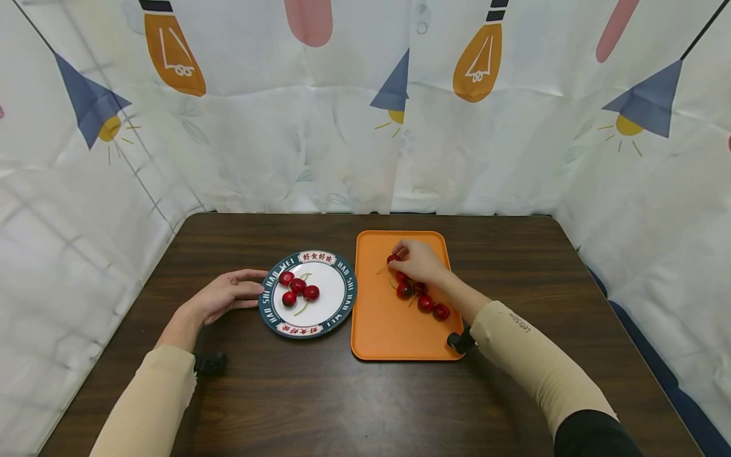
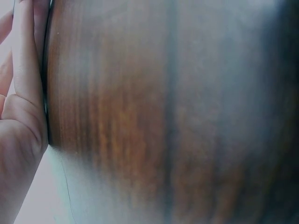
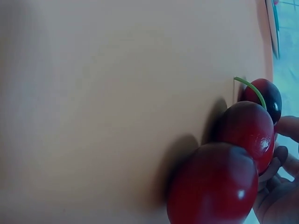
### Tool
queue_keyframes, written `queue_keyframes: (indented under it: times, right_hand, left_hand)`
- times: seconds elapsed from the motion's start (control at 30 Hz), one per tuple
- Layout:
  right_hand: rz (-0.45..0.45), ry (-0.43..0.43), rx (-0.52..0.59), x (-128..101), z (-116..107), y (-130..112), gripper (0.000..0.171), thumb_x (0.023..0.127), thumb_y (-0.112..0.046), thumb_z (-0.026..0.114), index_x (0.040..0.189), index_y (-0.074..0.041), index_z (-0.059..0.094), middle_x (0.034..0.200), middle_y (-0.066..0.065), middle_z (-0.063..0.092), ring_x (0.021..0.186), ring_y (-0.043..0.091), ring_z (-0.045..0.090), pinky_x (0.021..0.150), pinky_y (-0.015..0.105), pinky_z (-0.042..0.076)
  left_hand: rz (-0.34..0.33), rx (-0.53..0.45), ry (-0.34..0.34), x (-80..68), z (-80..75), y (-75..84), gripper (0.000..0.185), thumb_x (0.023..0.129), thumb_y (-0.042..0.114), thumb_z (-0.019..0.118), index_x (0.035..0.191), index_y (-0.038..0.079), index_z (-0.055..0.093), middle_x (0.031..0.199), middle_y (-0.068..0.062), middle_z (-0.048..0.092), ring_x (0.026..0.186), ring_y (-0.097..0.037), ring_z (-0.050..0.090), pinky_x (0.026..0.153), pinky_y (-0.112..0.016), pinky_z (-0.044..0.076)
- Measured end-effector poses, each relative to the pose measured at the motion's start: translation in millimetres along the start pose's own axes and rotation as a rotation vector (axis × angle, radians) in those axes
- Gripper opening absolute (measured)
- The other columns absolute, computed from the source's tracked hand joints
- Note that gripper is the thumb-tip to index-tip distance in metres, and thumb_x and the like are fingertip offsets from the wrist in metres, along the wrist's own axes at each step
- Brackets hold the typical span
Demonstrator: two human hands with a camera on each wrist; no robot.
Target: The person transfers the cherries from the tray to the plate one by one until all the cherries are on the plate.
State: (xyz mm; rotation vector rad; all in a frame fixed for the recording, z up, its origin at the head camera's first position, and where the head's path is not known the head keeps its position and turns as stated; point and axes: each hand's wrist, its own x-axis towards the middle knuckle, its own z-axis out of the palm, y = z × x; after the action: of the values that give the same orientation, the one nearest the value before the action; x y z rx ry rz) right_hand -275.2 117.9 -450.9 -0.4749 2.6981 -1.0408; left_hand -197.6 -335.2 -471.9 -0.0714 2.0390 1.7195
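Note:
A round plate with a teal lettered rim sits left of centre, and several red cherries lie on it. My left hand rests flat on the table with relaxed fingers touching the plate's left rim. The left wrist view shows those fingers straight along the wood. An orange tray lies to the right of the plate. My right hand reaches onto it and pinches a cherry at the far end of a row of several cherries. The right wrist view shows cherries close up on the tray.
The dark wooden table is walled in on three sides by a white curtain printed with lamps. Small black wrist cameras sit by each forearm: the left one, the right one.

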Motion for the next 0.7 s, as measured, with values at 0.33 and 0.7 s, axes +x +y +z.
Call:
queue_keyframes:
  times: [0.33,0.7]
  right_hand:
    - [0.007,0.018,0.045,-1.9,-0.9,-9.9,0.031,0.096,-0.028,0.074,0.12,-0.01,0.066,0.112,0.008,0.066,0.085,0.024,0.062,0.069,0.034,0.055]
    - [-0.051,0.008,0.076,-5.5,4.7,-23.4,0.031,0.095,-0.029,0.075,0.118,-0.01,0.068,0.107,0.004,0.067,0.098,0.024,0.06,0.089,0.038,0.053]
  left_hand:
    - [-0.002,0.007,0.006,-0.4,1.6,0.4,0.066,0.101,0.022,0.068,0.156,0.0,0.038,0.146,-0.022,0.05,0.111,-0.02,0.067,0.095,-0.037,0.056]
    - [0.0,0.004,0.009,3.2,-0.2,-3.3,0.064,0.101,0.021,0.069,0.155,0.001,0.04,0.144,-0.021,0.052,0.111,-0.021,0.068,0.095,-0.038,0.056]
